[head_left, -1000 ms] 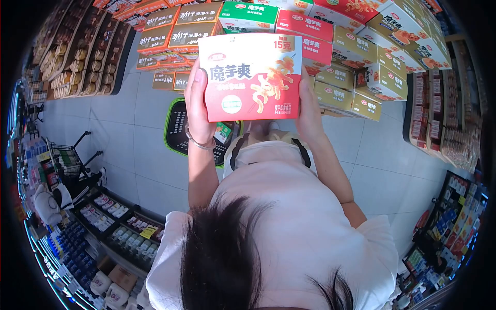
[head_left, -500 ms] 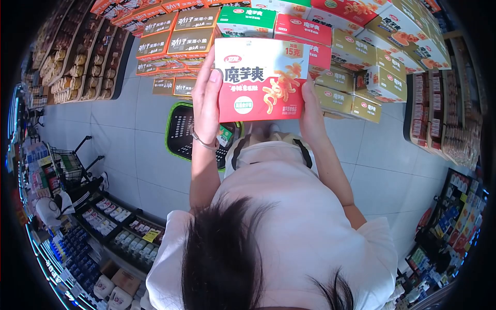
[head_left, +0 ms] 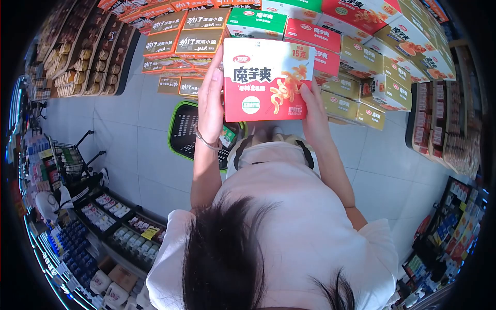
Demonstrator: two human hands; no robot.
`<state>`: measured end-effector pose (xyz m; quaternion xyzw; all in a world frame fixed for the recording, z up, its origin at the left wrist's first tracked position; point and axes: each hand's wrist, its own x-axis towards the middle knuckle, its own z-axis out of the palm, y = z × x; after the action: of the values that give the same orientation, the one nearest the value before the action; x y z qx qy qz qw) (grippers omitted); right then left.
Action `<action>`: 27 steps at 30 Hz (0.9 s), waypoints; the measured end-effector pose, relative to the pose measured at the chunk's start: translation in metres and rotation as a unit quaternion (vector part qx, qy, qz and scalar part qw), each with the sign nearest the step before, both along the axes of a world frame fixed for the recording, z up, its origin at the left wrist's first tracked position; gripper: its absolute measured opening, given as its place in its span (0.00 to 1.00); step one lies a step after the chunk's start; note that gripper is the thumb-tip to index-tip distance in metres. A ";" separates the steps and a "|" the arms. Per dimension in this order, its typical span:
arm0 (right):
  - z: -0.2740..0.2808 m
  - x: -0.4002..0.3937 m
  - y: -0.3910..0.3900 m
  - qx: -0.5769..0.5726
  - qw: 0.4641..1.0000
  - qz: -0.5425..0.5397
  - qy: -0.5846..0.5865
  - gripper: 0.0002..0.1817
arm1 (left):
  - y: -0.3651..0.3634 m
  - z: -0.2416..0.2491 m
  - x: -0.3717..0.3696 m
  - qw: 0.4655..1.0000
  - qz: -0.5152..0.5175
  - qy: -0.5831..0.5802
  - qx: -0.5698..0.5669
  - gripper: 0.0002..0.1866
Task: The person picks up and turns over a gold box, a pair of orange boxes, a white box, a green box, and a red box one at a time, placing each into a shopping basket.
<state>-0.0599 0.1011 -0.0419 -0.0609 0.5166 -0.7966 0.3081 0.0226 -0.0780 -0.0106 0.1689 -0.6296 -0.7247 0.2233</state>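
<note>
A red and white snack box with Chinese lettering and a picture of curly snack pieces is held up in front of my chest, its printed face toward me. My left hand grips its left side, the thumb along the edge. On the right side my right hand holds it, with the thumb lying over the front face. Below my left forearm, a black shopping basket with a green rim rests on the floor. Inside it a green packet shows, partly hidden by my wrist.
Stacked snack boxes stand ahead: orange-brown ones, green ones and gold ones. Shelves rise at the left, another shelf at the right. A shopping cart and a person in a white cap are at the left.
The box and both hands have shifted slightly right in view, along with the surroundings. My right thumb has moved from the box's side edge onto its front.
</note>
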 end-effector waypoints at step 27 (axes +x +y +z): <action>-0.030 0.008 -0.012 -0.267 0.910 0.063 -0.311 0.25 | 0.015 0.026 0.016 0.989 -0.099 0.110 0.001 0.34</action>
<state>-0.0520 0.0891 -0.0720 0.0774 0.1582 -0.8624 0.4745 0.0384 -0.0628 0.0157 0.0252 -0.6141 -0.7582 0.2177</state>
